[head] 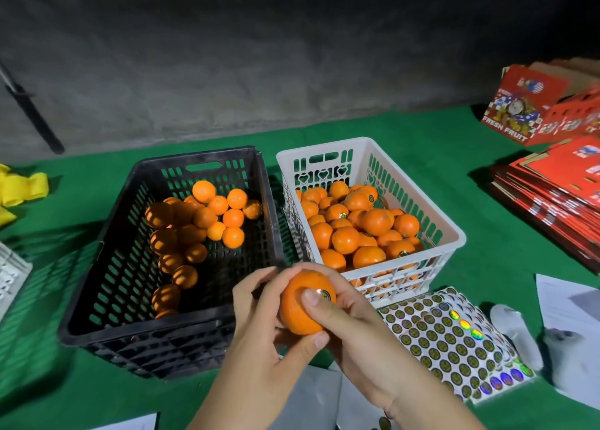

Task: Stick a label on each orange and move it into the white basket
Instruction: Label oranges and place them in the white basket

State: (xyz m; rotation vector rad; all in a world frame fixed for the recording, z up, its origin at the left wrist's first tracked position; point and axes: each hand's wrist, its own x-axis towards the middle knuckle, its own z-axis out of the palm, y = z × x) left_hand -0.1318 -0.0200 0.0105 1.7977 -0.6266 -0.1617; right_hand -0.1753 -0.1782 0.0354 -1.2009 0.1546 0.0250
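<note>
Here both hands grip one orange [300, 303] — left hand [259, 319] cradling, right hand [344, 312] thumbing its label [325, 295].

This looks like a small fruit-packing station rather than a home. A tabletop [422, 143] covered in green felt stands against a rough grey concrete wall [259, 72]. On it sit a black plastic crate [97, 316] partly filled with loose oranges [207, 221] and, just beside it, a white basket [454, 234] heaped with labelled oranges [363, 228]. A sheet of round stickers [448, 338] lies in front of the basket. At the right edge are a red carton printed "FRESH FRUIT" [519, 114] and a stack of flattened red cartons [552, 195].
</note>
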